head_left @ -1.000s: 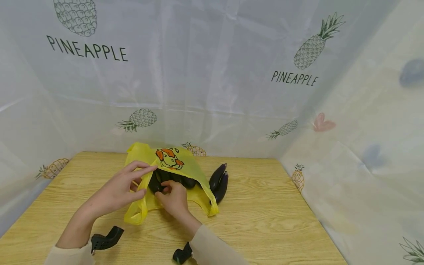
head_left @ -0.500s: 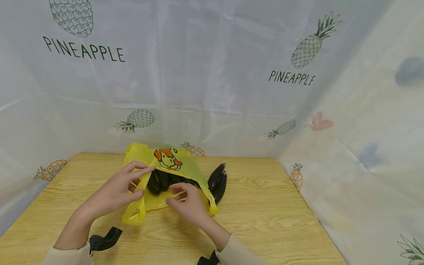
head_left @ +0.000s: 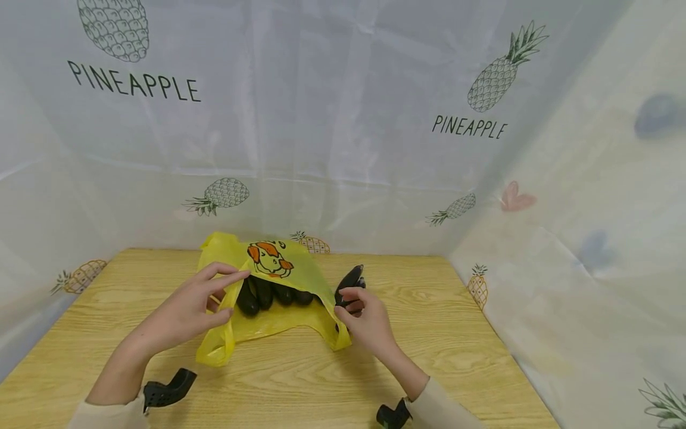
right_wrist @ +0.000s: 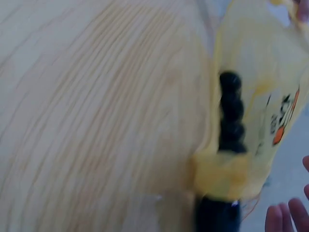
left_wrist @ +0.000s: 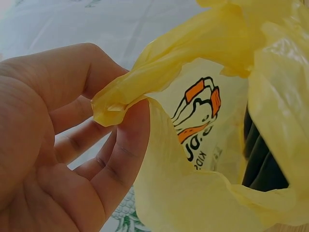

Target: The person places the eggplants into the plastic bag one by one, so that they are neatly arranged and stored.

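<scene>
A yellow plastic bag [head_left: 308,268] with a printed cartoon lies on the table, its mouth towards me. Several dark eggplants [head_left: 264,292] lie side by side inside. My left hand [head_left: 187,313] pinches the left edge of the mouth and holds it up; in the left wrist view a fold of the bag [left_wrist: 169,53] hangs over the fingers. To the right of the bag are two more eggplants [head_left: 349,280], partly hidden by my right hand [head_left: 372,322]. That hand's fingers are loosely bent beside them; in the right wrist view the fingers [right_wrist: 299,212] are apart from the eggplant [right_wrist: 217,215].
The wooden table [head_left: 429,333] extends to the right and in front of the bag. A pineapple-print curtain [head_left: 343,119] encloses the back and sides. Black wrist mounts [head_left: 170,387] stick out below both wrists.
My right hand has left the eggplants inside the bag and moved right, out of the mouth, to the two eggplants outside. The left hand keeps holding the bag edge.
</scene>
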A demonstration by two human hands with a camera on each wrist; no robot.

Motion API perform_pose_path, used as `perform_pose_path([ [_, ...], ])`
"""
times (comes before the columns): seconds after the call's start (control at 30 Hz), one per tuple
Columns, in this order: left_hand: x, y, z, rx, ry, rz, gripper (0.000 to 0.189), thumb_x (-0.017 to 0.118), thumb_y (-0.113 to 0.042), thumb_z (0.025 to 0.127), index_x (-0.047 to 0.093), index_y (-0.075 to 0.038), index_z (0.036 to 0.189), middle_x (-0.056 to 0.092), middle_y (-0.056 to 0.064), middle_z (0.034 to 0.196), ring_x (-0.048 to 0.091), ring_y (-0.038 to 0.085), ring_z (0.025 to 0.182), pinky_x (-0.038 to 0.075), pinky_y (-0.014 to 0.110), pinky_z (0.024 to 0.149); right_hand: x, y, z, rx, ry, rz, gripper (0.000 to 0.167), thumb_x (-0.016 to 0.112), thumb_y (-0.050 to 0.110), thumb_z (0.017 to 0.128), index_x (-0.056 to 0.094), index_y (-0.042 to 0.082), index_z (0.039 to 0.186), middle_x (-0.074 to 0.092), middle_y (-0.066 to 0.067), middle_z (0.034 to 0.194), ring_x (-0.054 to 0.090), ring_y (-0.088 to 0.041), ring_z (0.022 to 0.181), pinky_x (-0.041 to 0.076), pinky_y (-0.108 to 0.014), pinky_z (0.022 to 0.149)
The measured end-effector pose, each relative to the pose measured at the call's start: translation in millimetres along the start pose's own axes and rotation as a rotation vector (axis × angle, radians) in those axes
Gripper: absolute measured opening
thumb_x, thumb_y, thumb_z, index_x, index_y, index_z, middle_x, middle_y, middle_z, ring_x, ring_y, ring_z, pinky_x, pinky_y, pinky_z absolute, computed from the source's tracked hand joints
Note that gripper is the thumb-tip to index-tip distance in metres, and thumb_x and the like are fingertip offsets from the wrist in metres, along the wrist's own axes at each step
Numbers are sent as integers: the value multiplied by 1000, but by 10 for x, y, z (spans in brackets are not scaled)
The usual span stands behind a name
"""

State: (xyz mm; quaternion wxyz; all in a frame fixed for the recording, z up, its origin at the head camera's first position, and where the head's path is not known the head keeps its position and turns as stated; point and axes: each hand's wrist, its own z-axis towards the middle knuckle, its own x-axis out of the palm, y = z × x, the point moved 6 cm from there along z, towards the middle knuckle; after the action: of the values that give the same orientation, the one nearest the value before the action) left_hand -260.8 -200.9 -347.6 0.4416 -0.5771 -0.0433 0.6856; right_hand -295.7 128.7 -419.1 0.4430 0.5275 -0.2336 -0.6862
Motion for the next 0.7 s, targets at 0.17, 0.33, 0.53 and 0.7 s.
perform_pose_path([
  [0.17, 8, 3, -2, -1, 3, 0, 70, 78, 3, 91, 54, -8, 156, 49, 10, 147, 54, 4, 86, 57, 25, 73, -75, -237, 5, 74, -56, -121, 37, 83, 18, 94, 73, 8, 128, 63, -20, 129, 66, -37, 103, 60, -39, 81],
  [0.33, 4, 1, -9, 2, 0, -1, 71, 78, 3, 91, 54, -9, 157, 49, 10, 147, 54, 4, 87, 57, 25, 74, -42, -399, -19, 120, -58, -171, 47, 87, 22, 91, 71, 5, 131, 55, -22, 134, 60, -44, 110, 58, -49, 86],
  [0.53, -7, -16, -1, 8, -5, 1, 69, 77, 3, 91, 55, -8, 156, 50, 10, 147, 55, 4, 87, 57, 25, 74, 26, -437, -27, 110, -58, -183, 47, 89, 25, 88, 72, 8, 128, 54, -20, 127, 55, -39, 112, 53, -47, 87],
  [0.7, -7, 2, -8, 2, -6, -1, 70, 77, 3, 91, 54, -8, 156, 50, 10, 147, 55, 4, 87, 58, 25, 74, 84, -412, -32, 73, -57, -221, 42, 89, 24, 87, 75, 10, 124, 56, -15, 125, 52, -38, 119, 52, -50, 92],
])
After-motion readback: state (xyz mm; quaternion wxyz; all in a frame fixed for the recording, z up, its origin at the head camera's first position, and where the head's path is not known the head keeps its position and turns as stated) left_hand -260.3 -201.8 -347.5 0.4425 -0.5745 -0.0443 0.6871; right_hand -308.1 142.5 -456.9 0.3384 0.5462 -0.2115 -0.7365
